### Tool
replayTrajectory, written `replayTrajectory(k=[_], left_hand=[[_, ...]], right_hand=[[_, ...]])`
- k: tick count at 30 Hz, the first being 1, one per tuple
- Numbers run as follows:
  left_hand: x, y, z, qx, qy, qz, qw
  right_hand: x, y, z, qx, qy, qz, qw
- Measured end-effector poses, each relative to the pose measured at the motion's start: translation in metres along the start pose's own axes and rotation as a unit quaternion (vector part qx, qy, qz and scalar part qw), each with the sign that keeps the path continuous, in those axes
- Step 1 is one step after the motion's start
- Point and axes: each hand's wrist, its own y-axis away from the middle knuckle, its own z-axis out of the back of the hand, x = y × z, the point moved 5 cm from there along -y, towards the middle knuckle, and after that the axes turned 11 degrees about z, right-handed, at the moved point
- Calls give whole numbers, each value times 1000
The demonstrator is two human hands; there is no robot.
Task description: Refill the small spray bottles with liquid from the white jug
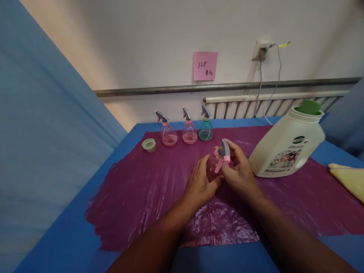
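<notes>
A small clear pink spray bottle with a grey and pink trigger head stands on the purple plastic sheet in the middle of the table. My left hand is wrapped round the bottle's body. My right hand grips the trigger head from the right, fingers closed on it. The bottle's body is mostly hidden by my fingers.
Three spray bottles stand in a row at the back: two pink ones and a teal one. A green cap lies to their left. A large white detergent jug stands on the right, a yellow cloth beyond it.
</notes>
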Motion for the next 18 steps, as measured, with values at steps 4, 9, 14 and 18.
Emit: replayTrajectory(k=[4,9,14,18], left_hand=[[-1,1,0,-1,-4,-10,1000],[-2,2,0,3,-15,7,1000],[-6,2,0,8,-22,22,999],[-6,2,-1,8,-23,27,999]], right_hand=[[5,-2,1,0,29,0,1000],[41,-7,15,-87,56,34,994],[74,-5,38,-133,57,129,981],[76,-4,50,-133,89,144,976]])
